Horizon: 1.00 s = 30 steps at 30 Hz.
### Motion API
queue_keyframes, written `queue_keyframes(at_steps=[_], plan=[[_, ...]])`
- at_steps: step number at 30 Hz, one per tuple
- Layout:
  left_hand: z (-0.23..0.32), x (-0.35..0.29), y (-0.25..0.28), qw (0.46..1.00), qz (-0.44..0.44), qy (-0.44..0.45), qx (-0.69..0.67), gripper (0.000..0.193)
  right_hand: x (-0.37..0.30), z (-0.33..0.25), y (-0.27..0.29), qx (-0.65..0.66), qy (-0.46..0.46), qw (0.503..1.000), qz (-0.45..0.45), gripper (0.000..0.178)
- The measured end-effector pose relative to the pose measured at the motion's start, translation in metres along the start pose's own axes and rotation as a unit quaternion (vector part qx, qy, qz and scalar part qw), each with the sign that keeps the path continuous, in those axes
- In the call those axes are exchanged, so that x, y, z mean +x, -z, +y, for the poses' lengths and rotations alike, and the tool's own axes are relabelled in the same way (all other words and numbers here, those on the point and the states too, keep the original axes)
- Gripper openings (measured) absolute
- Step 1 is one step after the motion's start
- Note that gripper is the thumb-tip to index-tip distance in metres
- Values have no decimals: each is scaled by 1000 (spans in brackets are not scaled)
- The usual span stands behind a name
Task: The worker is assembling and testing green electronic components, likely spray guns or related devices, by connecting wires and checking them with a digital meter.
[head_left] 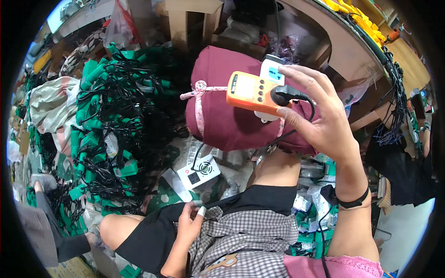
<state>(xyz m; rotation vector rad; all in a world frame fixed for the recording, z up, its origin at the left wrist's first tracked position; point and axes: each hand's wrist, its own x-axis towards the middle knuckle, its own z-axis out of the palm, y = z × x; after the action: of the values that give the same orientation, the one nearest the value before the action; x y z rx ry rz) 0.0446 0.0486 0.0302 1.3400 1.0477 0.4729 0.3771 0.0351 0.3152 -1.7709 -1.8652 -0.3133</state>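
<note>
Evidently, the person's right hand (320, 104) reaches in from the near right, forearm raised, with thumb and fingers spread in a wide C about the right end of a rectangular orange plastic meter (252, 94), though whether they grip it cannot be told. The meter, a black plug (280, 96) seated in its face, is over a rounded maroon cloth bundle (222, 123) at the far centre. Nearer and leftward, the left hand (189, 223), loosely open, fingers slightly bent, lies by the black-and-white checked cloth (252, 227) on the lap.

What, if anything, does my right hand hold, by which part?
Right hand spans the orange rectangular plastic meter at its right end; whether gripped, cannot tell.
</note>
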Motion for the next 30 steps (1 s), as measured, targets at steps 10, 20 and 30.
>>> queue_keyframes(at_steps=[10,20,30], plan=[[33,23,147,964,99,-104,224,31,-40,-52,-53,132,48,988,-61,27],[75,119,436,853,412,46,318,56,-111,-141,-162,372,-12,853,-366,19],[4,254,591,773,298,167,535,62,-153,-137,-206,344,-77,830,-433,31]])
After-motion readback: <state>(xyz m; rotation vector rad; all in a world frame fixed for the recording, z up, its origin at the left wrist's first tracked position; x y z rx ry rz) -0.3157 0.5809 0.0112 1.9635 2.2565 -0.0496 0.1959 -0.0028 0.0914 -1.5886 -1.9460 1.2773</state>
